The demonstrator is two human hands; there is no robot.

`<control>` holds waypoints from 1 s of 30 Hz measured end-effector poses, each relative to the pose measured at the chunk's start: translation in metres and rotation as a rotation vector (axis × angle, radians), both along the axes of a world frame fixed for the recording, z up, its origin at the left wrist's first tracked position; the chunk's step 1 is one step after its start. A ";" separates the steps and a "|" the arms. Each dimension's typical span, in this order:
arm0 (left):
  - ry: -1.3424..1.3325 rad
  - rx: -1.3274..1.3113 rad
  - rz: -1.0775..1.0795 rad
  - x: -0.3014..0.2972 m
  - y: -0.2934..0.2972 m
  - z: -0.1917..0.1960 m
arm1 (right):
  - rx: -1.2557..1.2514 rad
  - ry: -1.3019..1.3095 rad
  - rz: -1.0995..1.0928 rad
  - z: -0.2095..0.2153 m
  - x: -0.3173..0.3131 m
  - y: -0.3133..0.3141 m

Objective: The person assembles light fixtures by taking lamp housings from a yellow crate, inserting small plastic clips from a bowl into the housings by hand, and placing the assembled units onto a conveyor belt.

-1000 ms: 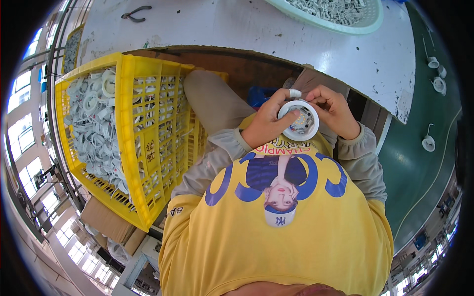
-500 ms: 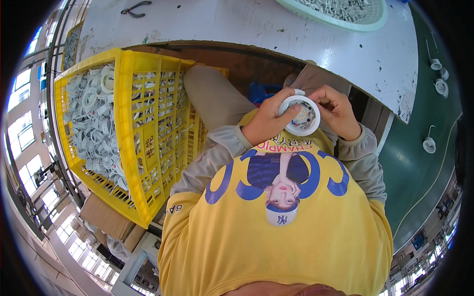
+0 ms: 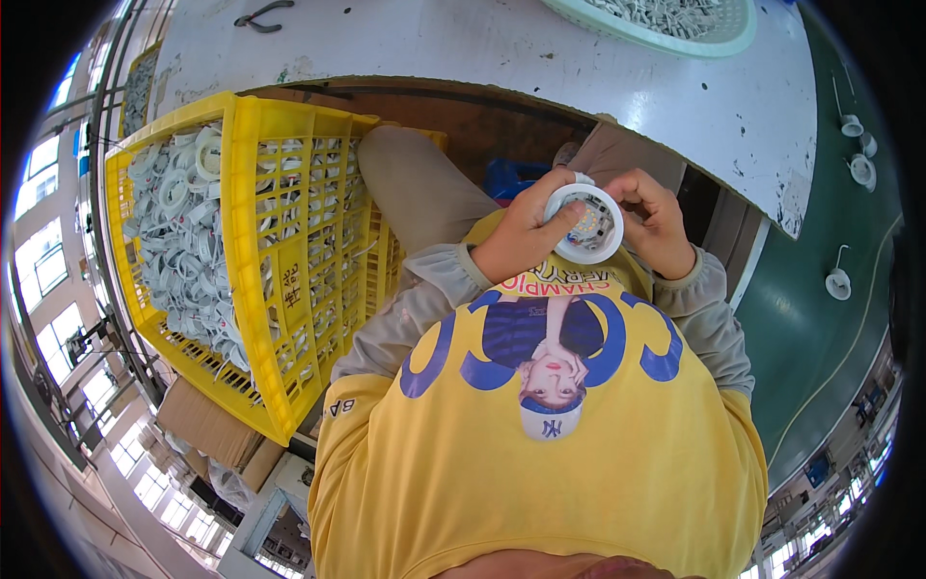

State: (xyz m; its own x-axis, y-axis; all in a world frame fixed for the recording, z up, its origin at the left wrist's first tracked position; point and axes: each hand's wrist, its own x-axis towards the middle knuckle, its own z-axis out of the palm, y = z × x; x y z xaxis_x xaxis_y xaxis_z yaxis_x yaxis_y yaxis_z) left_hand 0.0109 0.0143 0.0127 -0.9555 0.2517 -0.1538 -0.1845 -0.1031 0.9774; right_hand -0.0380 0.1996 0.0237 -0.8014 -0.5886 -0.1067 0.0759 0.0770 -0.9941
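**Lamp housing turned a little between both hands**

Both hands have shifted slightly since the earlier frame, and the round white lamp housing (image 3: 585, 223) now shows its open face with small yellow chips. Its back is hidden. The left hand (image 3: 521, 238) curls around its left rim, thumb pressed on the edge; the right hand (image 3: 662, 222) pinches the right rim. Beyond lies a white worktable (image 3: 502, 48), its far green basket (image 3: 675, 24) cut off. Left stands a yellow crate (image 3: 253, 251) of white parts.
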 end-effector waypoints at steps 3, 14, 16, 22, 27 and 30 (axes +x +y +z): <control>0.002 0.005 0.000 0.000 0.000 -0.001 | -0.089 -0.135 -0.034 -0.004 0.000 -0.002; 0.047 -0.022 -0.016 0.002 0.000 0.003 | -0.112 -0.296 0.068 0.002 -0.007 0.010; 0.016 -0.029 -0.057 0.002 0.000 0.010 | -0.132 -0.265 0.083 0.001 -0.008 0.014; 0.043 -0.010 -0.036 0.002 0.001 0.008 | -0.122 -0.323 0.126 -0.004 -0.007 0.013; 0.035 -0.012 -0.042 0.003 0.000 0.009 | 0.007 -0.119 0.134 0.008 -0.008 0.013; 0.039 0.011 -0.037 0.002 0.001 0.007 | -0.016 -0.104 0.123 0.009 -0.007 0.010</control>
State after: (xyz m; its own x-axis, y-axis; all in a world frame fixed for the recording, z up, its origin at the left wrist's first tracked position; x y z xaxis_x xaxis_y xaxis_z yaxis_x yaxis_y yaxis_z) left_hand 0.0134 0.0154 0.0199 -0.9507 0.2886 -0.1139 -0.1503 -0.1072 0.9828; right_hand -0.0448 0.2098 0.0325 -0.7082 -0.6839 -0.1751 0.1694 0.0761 -0.9826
